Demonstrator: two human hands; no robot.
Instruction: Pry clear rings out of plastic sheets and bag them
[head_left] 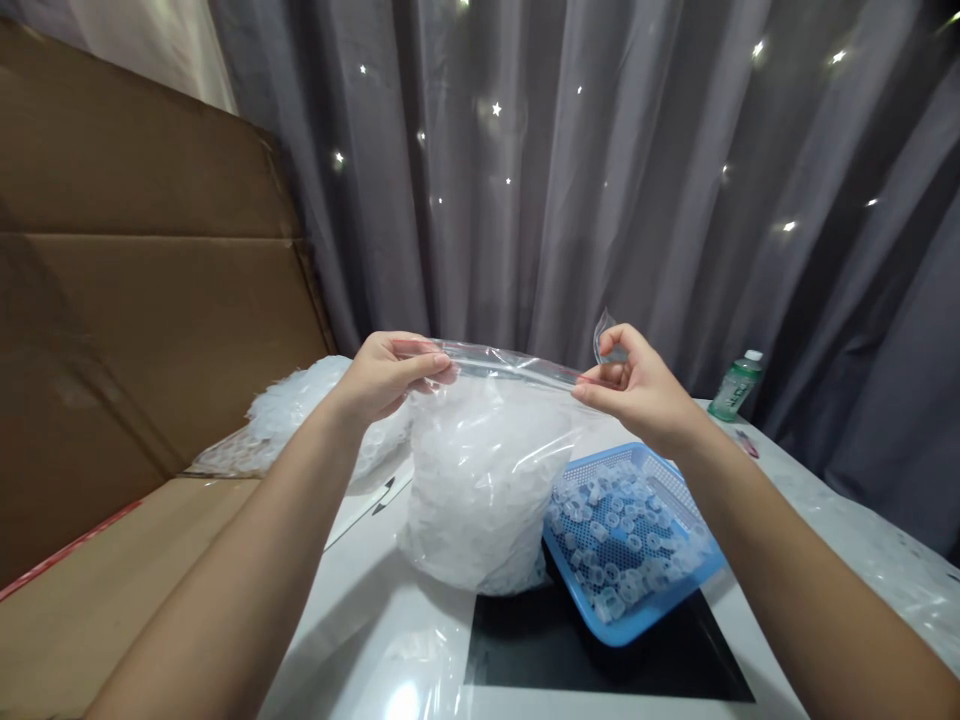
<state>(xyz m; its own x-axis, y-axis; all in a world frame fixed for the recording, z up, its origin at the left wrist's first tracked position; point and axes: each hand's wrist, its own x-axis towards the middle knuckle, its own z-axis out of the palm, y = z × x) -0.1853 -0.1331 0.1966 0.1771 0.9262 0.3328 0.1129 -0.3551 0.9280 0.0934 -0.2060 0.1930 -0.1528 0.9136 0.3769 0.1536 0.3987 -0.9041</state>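
Note:
A clear zip-lock bag [487, 490], bulging with small whitish translucent pieces, stands upright in front of me. My left hand [397, 375] pinches the top edge of the bag at its left end. At the opposite end of the zip strip, my right hand [626, 385] grips the edge between thumb and fingers, and a loose corner of film sticks up behind those fingers. The strip is stretched between both hands. Right beside the bag is a blue plastic basket [604, 620] holding many small clear plastic pieces.
Another bag of translucent pieces [300, 400] lies behind my left forearm. A large cardboard box [150, 330] rises at the left. On the white table [360, 640] are a black flat panel [525, 650] and, far right, a green-labelled bottle [736, 385]. Grey curtains [525, 200] hang behind.

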